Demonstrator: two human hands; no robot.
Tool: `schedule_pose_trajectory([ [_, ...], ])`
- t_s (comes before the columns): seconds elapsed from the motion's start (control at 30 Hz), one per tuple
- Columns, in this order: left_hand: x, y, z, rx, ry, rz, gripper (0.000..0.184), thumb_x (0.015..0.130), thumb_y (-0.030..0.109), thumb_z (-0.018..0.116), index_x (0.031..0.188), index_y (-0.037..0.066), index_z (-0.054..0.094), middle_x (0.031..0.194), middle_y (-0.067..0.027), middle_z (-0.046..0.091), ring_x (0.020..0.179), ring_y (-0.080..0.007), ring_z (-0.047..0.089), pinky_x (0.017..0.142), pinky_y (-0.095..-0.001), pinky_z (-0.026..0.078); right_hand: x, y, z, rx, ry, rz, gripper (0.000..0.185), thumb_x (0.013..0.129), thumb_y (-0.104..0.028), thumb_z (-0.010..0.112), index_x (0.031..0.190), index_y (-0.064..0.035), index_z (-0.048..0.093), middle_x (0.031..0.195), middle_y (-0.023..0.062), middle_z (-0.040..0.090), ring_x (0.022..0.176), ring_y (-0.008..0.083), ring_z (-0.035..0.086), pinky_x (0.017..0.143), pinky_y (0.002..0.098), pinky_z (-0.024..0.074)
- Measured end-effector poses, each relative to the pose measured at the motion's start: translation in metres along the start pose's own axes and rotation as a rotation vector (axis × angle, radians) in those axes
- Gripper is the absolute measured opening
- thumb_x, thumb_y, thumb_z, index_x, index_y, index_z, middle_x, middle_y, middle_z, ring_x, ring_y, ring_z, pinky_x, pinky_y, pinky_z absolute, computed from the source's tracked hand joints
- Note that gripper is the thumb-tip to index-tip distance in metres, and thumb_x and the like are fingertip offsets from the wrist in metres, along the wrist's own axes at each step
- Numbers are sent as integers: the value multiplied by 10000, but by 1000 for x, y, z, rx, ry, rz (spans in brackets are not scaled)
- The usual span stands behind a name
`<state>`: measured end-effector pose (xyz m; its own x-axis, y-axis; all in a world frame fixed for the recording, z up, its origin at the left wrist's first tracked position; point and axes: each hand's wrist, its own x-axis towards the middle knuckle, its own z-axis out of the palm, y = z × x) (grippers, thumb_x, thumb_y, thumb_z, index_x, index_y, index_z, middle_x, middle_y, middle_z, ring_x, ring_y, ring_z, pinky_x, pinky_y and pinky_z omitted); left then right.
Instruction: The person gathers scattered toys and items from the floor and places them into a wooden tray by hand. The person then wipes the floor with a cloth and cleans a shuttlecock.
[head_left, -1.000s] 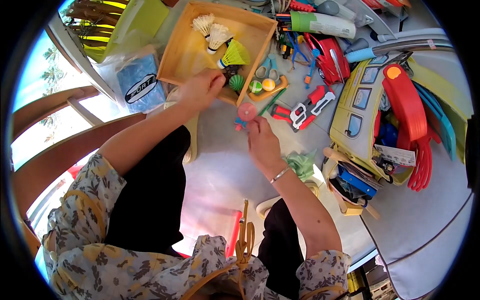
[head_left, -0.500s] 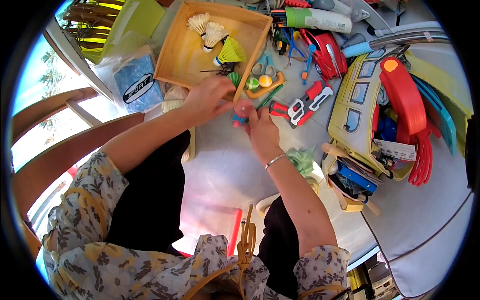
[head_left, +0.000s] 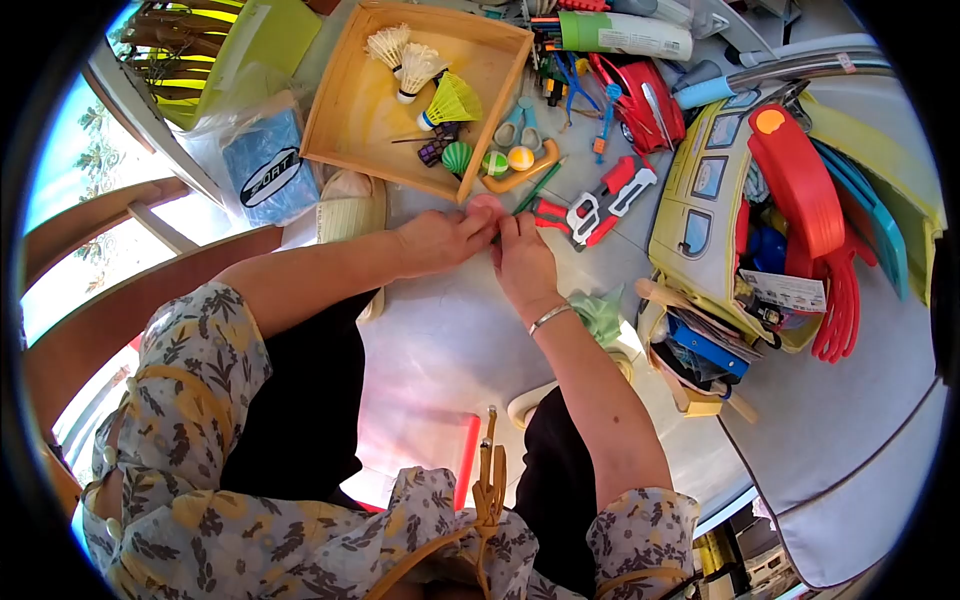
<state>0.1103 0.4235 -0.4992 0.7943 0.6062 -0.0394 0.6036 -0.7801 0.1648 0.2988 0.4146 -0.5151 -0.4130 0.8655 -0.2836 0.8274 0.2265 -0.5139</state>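
Note:
Both hands meet just below the near corner of a wooden tray (head_left: 420, 183). My left hand (head_left: 445, 240) is closed on a small pink round toy (head_left: 486, 204), its fingertips touching those of my right hand (head_left: 525, 262), which grips the same toy from the other side. Fingers cover most of the toy. Inside the tray lie white shuttlecocks (head_left: 418, 70), a yellow shuttlecock (head_left: 453, 101), a green ribbed ball (head_left: 457, 157) and a dark patterned piece (head_left: 437, 145). Just right of the tray are small balls (head_left: 520, 158) and a green pencil (head_left: 540, 186).
A red and white toy gun (head_left: 597, 203), blue scissors (head_left: 519, 126) and a red toy car (head_left: 640, 103) lie to the right. Beyond sits a yellow bus-shaped bag (head_left: 712, 190) full of toys. A blue package (head_left: 268, 165) and green bin (head_left: 250, 55) stand at the left.
My left hand has moved from over the tray's edge down and right to the pink toy, meeting my right hand. The view has shifted slightly.

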Motion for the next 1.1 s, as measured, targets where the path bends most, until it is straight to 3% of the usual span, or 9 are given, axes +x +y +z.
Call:
schedule_pose_trajectory([
  [0.2, 0, -2, 10, -19, 30, 35, 283, 745, 124, 597, 1008, 26, 634, 1128, -106, 520, 718, -176, 613, 433, -273, 496, -6, 4, 0, -93, -3, -9, 192, 819, -171, 642, 966, -81, 559, 905, 132, 563, 782, 291, 651, 639, 390, 557],
  [0.27, -2, -3, 14, -88, -106, 103, 218, 737, 120, 602, 934, 35, 641, 1115, -83, 520, 825, -190, 611, 500, -275, 524, -5, 6, 2, -127, -44, 14, 166, 821, -183, 641, 934, -86, 567, 858, 132, 572, 736, 295, 655, 622, 395, 556],
  [0.37, -1, -7, 9, -131, -23, 191, 199, 741, 115, 592, 917, 35, 642, 1107, -70, 522, 958, -204, 584, 603, -309, 553, -5, 7, 8, -143, -42, 53, 157, 835, -209, 626, 908, -79, 577, 821, 136, 585, 659, 316, 650, 599, 404, 550],
  [0.57, 2, -7, -9, -424, -289, 97, 237, 685, 126, 707, 906, 59, 656, 1137, -75, 512, 1023, -231, 560, 703, -360, 548, -4, -2, 14, 467, 192, 171, 143, 816, -89, 647, 925, -54, 562, 809, 138, 624, 617, 285, 634, 582, 385, 527],
  [0.63, -1, -6, -4, -508, -259, 60, 250, 667, 122, 730, 899, 65, 656, 1132, -81, 509, 1016, -243, 560, 714, -366, 546, 2, -15, 18, 967, 258, 472, 156, 819, -35, 646, 938, -42, 546, 759, 122, 611, 602, 228, 614, 576, 350, 513],
  [0.67, -4, -6, -2, -595, -234, 22, 265, 650, 119, 752, 892, 71, 656, 1126, -86, 505, 1008, -255, 561, 724, -372, 544, 4, -19, 18, 969, 259, 468, 156, 819, -35, 646, 938, -42, 546, 759, 122, 611, 602, 228, 614, 576, 350, 513],
  [0.8, -4, -7, -20, -779, -342, -84, 237, 659, 95, 729, 880, 67, 650, 1109, -105, 503, 985, -270, 559, 765, -365, 531, 5, -39, -2, 959, 356, 288, 152, 840, -30, 631, 956, -37, 533, 797, 105, 581, 622, 196, 606, 574, 314, 504],
  [0.9, -9, -14, -43, -855, -294, 45, 213, 670, 67, 715, 863, 47, 628, 1093, -121, 499, 946, -272, 561, 802, -349, 511, 8, -44, -20, 807, 341, 76, 176, 825, -21, 637, 965, -48, 535, 844, 107, 570, 651, 223, 612, 584, 323, 508],
  [1.1, -38, -26, -90, -1009, -64, -124, 191, 683, 31, 711, 847, 41, 612, 1116, -132, 463, 924, -258, 566, 825, -334, 496, 38, -60, -47, 501, 341, -241, 226, 799, -26, 637, 1007, -74, 563, 861, 118, 575, 699, 297, 615, 613, 377, 519],
])
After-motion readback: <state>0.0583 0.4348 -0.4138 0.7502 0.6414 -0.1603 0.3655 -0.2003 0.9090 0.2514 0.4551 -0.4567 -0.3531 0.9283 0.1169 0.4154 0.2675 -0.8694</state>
